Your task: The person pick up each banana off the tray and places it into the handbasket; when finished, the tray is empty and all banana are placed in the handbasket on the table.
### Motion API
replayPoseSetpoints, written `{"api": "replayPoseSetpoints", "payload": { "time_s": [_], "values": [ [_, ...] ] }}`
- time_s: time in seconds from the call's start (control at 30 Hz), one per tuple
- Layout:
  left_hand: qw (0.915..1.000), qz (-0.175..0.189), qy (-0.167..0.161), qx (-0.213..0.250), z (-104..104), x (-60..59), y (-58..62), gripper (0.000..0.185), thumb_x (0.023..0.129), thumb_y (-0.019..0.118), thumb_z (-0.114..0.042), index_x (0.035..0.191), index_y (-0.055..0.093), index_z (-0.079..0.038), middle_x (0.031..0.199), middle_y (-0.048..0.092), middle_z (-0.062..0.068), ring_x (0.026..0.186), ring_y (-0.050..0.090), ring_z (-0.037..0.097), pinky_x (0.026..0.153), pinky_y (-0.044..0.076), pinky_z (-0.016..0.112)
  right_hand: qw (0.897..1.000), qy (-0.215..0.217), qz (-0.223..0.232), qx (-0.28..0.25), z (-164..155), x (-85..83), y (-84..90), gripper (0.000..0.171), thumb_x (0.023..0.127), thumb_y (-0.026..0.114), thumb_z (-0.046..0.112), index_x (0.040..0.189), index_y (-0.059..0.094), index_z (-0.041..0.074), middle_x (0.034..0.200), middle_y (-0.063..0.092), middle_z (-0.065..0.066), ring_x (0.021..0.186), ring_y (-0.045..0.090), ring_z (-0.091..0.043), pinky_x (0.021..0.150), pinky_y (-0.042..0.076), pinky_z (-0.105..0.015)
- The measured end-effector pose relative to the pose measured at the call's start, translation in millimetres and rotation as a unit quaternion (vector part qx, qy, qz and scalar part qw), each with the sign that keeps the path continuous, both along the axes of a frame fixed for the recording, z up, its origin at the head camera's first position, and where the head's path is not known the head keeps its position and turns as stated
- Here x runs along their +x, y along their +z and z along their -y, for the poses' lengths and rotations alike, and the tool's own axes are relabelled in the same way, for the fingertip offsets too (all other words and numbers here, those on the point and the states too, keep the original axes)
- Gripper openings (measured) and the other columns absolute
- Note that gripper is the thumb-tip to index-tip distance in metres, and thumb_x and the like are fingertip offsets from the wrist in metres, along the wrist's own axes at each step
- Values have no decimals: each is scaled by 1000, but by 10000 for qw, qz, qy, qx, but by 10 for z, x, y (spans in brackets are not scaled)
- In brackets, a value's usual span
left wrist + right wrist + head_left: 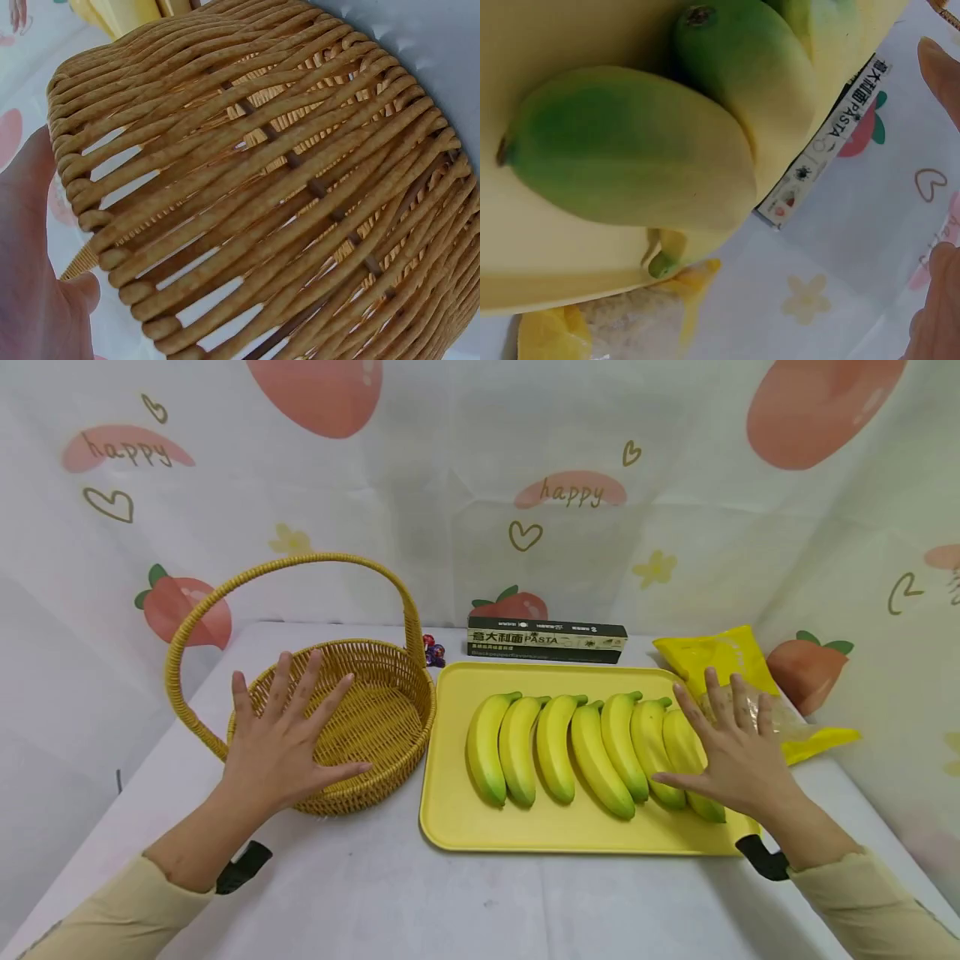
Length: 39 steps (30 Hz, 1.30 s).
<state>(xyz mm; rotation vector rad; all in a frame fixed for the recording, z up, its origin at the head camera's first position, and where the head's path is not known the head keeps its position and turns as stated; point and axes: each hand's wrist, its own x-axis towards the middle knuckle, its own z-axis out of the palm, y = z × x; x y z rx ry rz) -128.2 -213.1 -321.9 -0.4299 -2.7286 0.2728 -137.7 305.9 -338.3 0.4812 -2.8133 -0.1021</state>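
Observation:
Several yellow bananas [558, 752] with green tips lie side by side on a yellow tray [457, 810]. My right hand [738, 752] hovers flat with spread fingers over the rightmost bananas [637, 150] and holds nothing. To the left stands a woven wicker basket [375, 727] with a tall arched handle [300, 564]. My left hand [281, 743] is spread open above the basket's near rim, empty. In the left wrist view the basket wall [270, 187] fills the frame, with the fingertips [82, 289] at the lower left.
A dark pasta box [546, 640] lies behind the tray against the backdrop. A yellow bag [731, 664] with a clear window sits at the tray's right. A small dark object [433, 651] rests behind the basket. A printed cloth wall encloses the white table [480, 902].

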Motion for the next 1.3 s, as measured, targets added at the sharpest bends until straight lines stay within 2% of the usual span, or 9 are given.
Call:
{"api": "replayPoseSetpoints", "payload": {
  "time_s": [0.07, 0.27, 0.6, 0.73, 0.87, 1.03, 1.17, 1.23, 1.3],
  "values": [
    [10000, -6, -11, -6, -6, -3, -7, 107, 64, 0, -92, 151, 4, -29, 155, -23, 7, 141, -25, 32, 108, -13, 65, 10000, 75, -18, -58, 19, -12, -1, 114, 68, 54, 78, 150, -7, 28, 155, -22, -9, 142, -16, -40, 110, -9, -64],
    [9999, 40, -156, 2, -34, -15, -29, 108, 67, 45, -83, 151, 3, -30, 155, -22, 6, 141, -24, 32, 108, -17, 63, 9996, 210, 0, -204, 113, -46, 16, 112, 70, 54, 77, 150, -5, 27, 155, -21, -10, 141, -19, -37, 110, -8, -64],
    [9980, -110, -328, 531, -73, 92, -106, 99, 73, 19, -88, 151, 5, -29, 156, -18, 9, 143, -19, 33, 112, -14, 58, 9968, 580, 48, -541, 479, -180, -26, 109, 70, 52, 79, 151, 0, 27, 155, -21, -10, 142, -20, -34, 109, -3, -67],
    [9961, 75, -207, 856, -96, 196, -137, 98, 75, 30, -84, 151, 2, -28, 156, -20, 10, 142, -21, 35, 112, -15, 58, 9938, 780, 187, -769, 721, -237, -74, 105, 72, 45, 81, 151, 1, 27, 155, -21, -11, 141, -21, -33, 111, -3, -65],
    [9915, 459, -26, 1218, -117, 294, -141, 102, 76, 50, -74, 151, 3, -24, 156, -18, 13, 142, -20, 35, 111, -13, 60, 9890, 864, 670, -994, 1032, -249, -103, 101, 76, 52, 73, 151, 1, 26, 155, -22, -11, 141, -21, -35, 112, -3, -63],
    [9820, 560, -81, 1804, -90, 380, -164, 98, 79, 58, -62, 151, 7, -20, 157, -7, 16, 144, -12, 36, 112, -3, 63, 9774, 997, 1221, -1410, 1447, -265, -117, 95, 82, 53, 64, 151, 0, 25, 154, -21, -12, 142, -15, -38, 113, -2, -60],
    [9569, 141, -400, 2874, -41, 436, -216, 91, 81, 67, -43, 150, 15, -14, 155, 18, 16, 145, 12, 29, 118, 5, 50, 9461, 1146, 1821, -2421, 1751, -269, -117, 91, 87, 54, 54, 150, -5, 25, 153, -25, -10, 142, -20, -36, 113, 1, -62],
    [9277, -407, -803, 3624, -6, 447, -262, 80, 84, 67, -36, 147, 26, -8, 149, 35, 13, 141, 27, 18, 119, 12, 38, 9186, 1171, 2260, -3024, 1881, -271, -117, 92, 88, 56, 50, 150, -9, 27, 152, -28, -5, 141, -24, -31, 112, 2, -63],
    [8832, -1254, -1258, 4340, 16, 443, -304, 64, 86, 66, -30, 136, 42, 1, 138, 50, 10, 133, 41, 9, 117, 22, 28, 8908, 1200, 2632, -3503, 1990, -275, -123, 92, 89, 57, 47, 149, -11, 29, 152, -30, 0, 141, -25, -28, 112, 3, -64]
  ]
}}
